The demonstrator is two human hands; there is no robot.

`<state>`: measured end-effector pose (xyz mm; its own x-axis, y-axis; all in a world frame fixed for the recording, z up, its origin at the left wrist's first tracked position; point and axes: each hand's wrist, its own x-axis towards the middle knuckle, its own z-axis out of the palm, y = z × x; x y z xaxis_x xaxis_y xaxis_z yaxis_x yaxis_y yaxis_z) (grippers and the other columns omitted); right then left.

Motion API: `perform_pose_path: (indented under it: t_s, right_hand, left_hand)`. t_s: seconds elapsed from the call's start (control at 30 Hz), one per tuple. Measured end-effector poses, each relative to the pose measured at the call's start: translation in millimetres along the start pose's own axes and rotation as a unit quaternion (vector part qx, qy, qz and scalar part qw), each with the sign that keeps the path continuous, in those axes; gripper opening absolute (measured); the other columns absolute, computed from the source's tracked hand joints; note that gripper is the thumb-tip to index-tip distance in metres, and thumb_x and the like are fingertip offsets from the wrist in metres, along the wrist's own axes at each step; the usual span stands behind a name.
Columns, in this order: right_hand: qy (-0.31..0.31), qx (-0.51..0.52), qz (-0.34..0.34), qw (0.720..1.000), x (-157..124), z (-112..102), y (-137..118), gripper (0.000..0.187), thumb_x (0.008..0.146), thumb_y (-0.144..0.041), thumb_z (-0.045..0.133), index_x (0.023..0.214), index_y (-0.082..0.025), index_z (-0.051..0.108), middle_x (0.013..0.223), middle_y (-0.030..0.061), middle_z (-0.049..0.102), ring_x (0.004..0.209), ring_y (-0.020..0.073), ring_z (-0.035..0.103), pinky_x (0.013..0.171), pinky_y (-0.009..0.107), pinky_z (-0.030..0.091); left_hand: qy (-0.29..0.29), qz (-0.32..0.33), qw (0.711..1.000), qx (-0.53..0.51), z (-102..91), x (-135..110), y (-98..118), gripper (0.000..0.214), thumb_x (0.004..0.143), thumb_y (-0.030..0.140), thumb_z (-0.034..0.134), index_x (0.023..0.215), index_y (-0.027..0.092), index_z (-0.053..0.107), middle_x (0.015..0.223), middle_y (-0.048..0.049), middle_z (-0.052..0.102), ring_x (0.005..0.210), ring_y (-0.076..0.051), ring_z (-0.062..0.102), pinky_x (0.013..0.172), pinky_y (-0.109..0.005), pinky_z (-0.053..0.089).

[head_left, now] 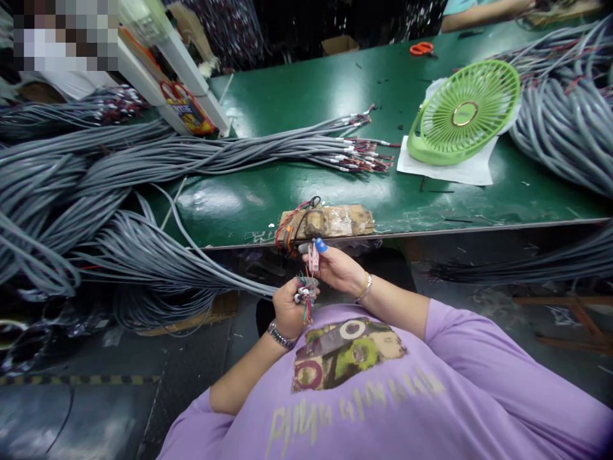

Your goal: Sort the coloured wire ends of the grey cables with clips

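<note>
In the head view, reading the clock from the hands with twelve pointing away from the body, the left hand [287,308] is curled tightly round a bundle of slim grey sheathed cables [249,285]. Its grip sits close to their ends, probably so the thin stripped coloured wires [307,312] stay gathered and exposed. Those cables run off toward ten o'clock, where a large tangled heap of grey cable [38,211] seems to carry most of their weight.

The right hand [340,268], a blue covering on one fingertip, has thumb and finger pinched on a small pale pink piece [313,257] just above the wires, likely for fine control.

At twelve to one o'clock, a worn brown block [345,220] with red and black leads rests along the near edge of the green counter [287,76], apparently for easy reach. Toward two o'clock, a bright green round fan [464,115] stands on white paper [481,171], tilted, perhaps to direct air at the worker. Orange-handled scissors [421,48] lie farther out, near one o'clock.
</note>
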<state>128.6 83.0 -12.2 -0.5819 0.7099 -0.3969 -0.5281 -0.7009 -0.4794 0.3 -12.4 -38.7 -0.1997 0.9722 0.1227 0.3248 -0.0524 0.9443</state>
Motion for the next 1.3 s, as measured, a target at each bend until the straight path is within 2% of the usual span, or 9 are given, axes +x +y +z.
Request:
perform_pose_path:
  t_s: [0.13, 0.27, 0.47, 0.7, 0.8, 0.93, 1.0, 1.17, 1.3]
  right_hand:
    - [-0.008, -0.008, 0.029, 1.000, -5, -1, -2, 0.038, 0.086, -0.053, 0.057, 0.084, -0.016, 0.066, 0.077, 0.0031, 0.067, 0.066, 0.0107, 0.057, 0.058, 0.022, 0.042]
    - [-0.028, -0.013, 0.056, 0.998, -9, -13, -4, 0.049, 0.088, -0.061, 0.047, 0.086, -0.016, 0.066, 0.078, 0.0044, 0.066, 0.068, 0.0110, 0.057, 0.057, 0.021, 0.041]
    - [-0.003, -0.008, 0.053, 0.999, -11, -32, -8, 0.044, 0.088, -0.058, 0.051, 0.082, -0.015, 0.064, 0.084, 0.0054, 0.067, 0.070, 0.0107, 0.058, 0.057, 0.020, 0.043]
    - [0.009, -0.020, 0.049, 0.999, -13, -39, -9, 0.041, 0.083, -0.056, 0.059, 0.072, -0.016, 0.061, 0.083, 0.0044, 0.067, 0.068, 0.0096, 0.058, 0.056, 0.020, 0.045]
    - [0.014, -0.027, 0.047, 0.998, -14, -40, -8, 0.039, 0.081, -0.055, 0.063, 0.073, -0.017, 0.062, 0.083, 0.0039, 0.067, 0.067, 0.0096, 0.057, 0.055, 0.020, 0.045]
    - [0.015, -0.060, 0.024, 0.998, -19, -41, -7, 0.032, 0.077, -0.048, 0.068, 0.079, -0.017, 0.064, 0.082, 0.0036, 0.066, 0.066, 0.0102, 0.057, 0.055, 0.021, 0.044]
    - [0.009, -0.079, 0.000, 0.997, -22, -41, -6, 0.029, 0.073, -0.044, 0.073, 0.081, -0.017, 0.065, 0.080, 0.0031, 0.066, 0.065, 0.0105, 0.056, 0.055, 0.022, 0.044]
    - [-0.006, -0.193, -0.042, 0.980, -33, -40, 1, 0.029, 0.067, -0.037, 0.079, 0.084, -0.016, 0.067, 0.078, 0.0021, 0.066, 0.061, 0.0085, 0.053, 0.054, 0.021, 0.041]
    - [-0.082, -0.319, -0.076, 0.941, -46, -34, 12, 0.029, 0.068, -0.033, 0.078, 0.089, -0.016, 0.069, 0.078, 0.0014, 0.065, 0.064, 0.0097, 0.052, 0.059, 0.022, 0.042]
  left_hand:
    - [0.009, -0.013, 0.999, -0.032, -0.6, -2, 6, 0.011, 0.072, 0.025, 0.067, 0.080, 0.017, 0.070, 0.069, -0.0034, 0.072, 0.062, -0.017, 0.068, 0.058, -0.025, 0.054]
    - [0.021, -0.083, 0.990, -0.108, -3.0, -1, 19, 0.016, 0.077, 0.031, 0.066, 0.078, 0.016, 0.070, 0.062, -0.0024, 0.070, 0.053, -0.014, 0.064, 0.054, -0.023, 0.051]
    - [0.026, -0.161, 0.955, -0.248, -19.0, 7, 21, 0.025, 0.075, 0.038, 0.070, 0.073, 0.014, 0.071, 0.056, -0.0028, 0.068, 0.047, -0.011, 0.061, 0.044, -0.018, 0.042]
    - [0.027, -0.199, 0.939, -0.280, -28.0, 4, 17, 0.031, 0.070, 0.042, 0.074, 0.076, 0.012, 0.070, 0.058, -0.0043, 0.069, 0.049, -0.012, 0.063, 0.042, -0.018, 0.038]
    - [0.025, -0.206, 0.932, -0.296, -27.4, 4, 16, 0.029, 0.069, 0.039, 0.076, 0.079, 0.013, 0.070, 0.063, -0.0054, 0.070, 0.054, -0.013, 0.065, 0.041, -0.017, 0.034]
    - [0.017, -0.176, 0.933, -0.312, -27.0, 4, 16, 0.029, 0.066, 0.030, 0.078, 0.090, 0.016, 0.072, 0.098, -0.0115, 0.074, 0.083, -0.021, 0.070, 0.044, -0.018, 0.034]
    - [0.014, -0.161, 0.939, -0.305, -27.4, 4, 15, 0.033, 0.063, 0.026, 0.079, 0.094, 0.017, 0.073, 0.108, -0.0125, 0.072, 0.092, -0.023, 0.068, 0.045, -0.019, 0.035]
    - [-0.020, -0.154, 0.955, -0.254, -28.2, -2, 14, 0.039, 0.065, 0.024, 0.077, 0.103, 0.017, 0.072, 0.109, -0.0126, 0.071, 0.095, -0.024, 0.066, 0.050, -0.019, 0.038]
    - [-0.062, -0.132, 0.969, -0.201, -24.1, -9, 15, 0.038, 0.068, 0.024, 0.075, 0.106, 0.017, 0.071, 0.102, -0.0099, 0.072, 0.096, -0.024, 0.065, 0.066, -0.026, 0.049]
